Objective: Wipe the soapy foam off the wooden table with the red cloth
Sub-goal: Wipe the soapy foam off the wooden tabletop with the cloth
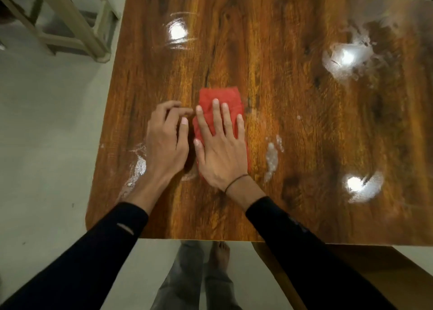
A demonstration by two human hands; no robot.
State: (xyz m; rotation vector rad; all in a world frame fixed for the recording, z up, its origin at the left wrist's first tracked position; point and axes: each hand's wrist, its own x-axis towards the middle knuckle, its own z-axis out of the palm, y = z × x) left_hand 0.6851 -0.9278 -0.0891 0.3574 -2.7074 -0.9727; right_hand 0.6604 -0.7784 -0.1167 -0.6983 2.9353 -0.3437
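A folded red cloth (220,96) lies flat near the middle of the glossy wooden table (269,28). My right hand (220,145) presses down on it, palm flat and fingers spread. My left hand (166,138) rests just left of the cloth, fingers loosely curled, fingertips close to the cloth's left edge and holding nothing. A streak of white foam (271,157) sits right of the cloth. Another foam smear (138,166) lies by my left wrist. A larger foamy patch (346,58) is at the far right, and one more (363,187) at the near right.
A pale wooden chair frame (70,21) stands on the floor beyond the table's left edge. The table's front edge (210,239) runs just above my bare foot (219,253). Bright lamp glare (178,32) reflects off the wet tabletop.
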